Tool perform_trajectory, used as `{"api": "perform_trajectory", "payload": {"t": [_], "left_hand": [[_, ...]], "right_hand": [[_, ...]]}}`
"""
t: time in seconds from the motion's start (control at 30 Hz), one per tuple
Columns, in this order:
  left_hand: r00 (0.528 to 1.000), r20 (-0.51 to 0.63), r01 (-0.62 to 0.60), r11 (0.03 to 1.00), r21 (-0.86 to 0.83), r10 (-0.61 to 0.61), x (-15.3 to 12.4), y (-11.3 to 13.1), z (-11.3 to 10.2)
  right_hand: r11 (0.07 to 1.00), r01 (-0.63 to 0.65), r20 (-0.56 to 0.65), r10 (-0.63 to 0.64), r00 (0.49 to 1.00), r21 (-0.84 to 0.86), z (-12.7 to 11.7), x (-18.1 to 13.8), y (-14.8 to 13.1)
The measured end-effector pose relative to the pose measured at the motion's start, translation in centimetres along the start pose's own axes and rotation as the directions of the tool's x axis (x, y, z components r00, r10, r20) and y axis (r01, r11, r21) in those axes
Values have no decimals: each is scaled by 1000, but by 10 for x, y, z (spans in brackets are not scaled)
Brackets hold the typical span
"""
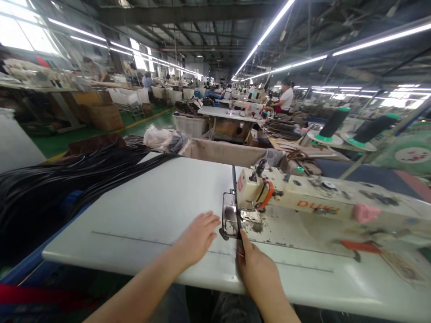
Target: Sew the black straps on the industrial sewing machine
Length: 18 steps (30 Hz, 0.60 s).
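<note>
A narrow black strap [235,197] runs from the back of the white table [161,206] through the presser foot area of a cream sewing machine [303,197]. My right hand [257,269] pinches the near end of the strap just in front of the needle plate [230,220]. My left hand [198,235] lies flat on the table to the left of the plate, fingers together, holding nothing.
A big heap of black straps [50,188] covers the left side. Thread cones [333,122] stand behind the machine. A pink lump [365,213] sits on the machine arm. Other workers sit at far tables [286,98].
</note>
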State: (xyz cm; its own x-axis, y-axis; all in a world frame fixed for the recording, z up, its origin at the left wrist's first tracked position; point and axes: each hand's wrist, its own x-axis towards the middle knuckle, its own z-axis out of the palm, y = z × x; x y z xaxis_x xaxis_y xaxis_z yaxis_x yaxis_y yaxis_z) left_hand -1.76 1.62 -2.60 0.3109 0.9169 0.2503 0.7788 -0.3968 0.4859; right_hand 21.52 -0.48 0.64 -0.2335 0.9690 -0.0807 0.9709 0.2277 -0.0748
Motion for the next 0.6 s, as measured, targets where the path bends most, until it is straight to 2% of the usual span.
{"api": "perform_trajectory", "payload": {"t": [0.1,0.17,0.27,0.37,0.47,0.6], "left_hand": [[997,31,-70,994,80,68,19,34,21],[993,22,-116,988,105,114,26,45,27],[986,-12,-163,981,107,165,29,49,32],[977,-52,-198,969,145,208,24,49,36],[968,-83,-211,949,236,236,20,52,39],[969,-75,-199,924,327,235,20,57,37]], "right_hand": [[1000,11,-27,-11,1000,13,3,-1,1],[999,23,-37,-22,999,32,2,-3,2],[992,53,-63,-46,997,117,1,-7,6],[967,81,-143,-47,989,242,1,-11,20],[957,40,-200,19,980,286,0,-11,39],[964,-44,-228,106,968,261,-1,-7,59]]}}
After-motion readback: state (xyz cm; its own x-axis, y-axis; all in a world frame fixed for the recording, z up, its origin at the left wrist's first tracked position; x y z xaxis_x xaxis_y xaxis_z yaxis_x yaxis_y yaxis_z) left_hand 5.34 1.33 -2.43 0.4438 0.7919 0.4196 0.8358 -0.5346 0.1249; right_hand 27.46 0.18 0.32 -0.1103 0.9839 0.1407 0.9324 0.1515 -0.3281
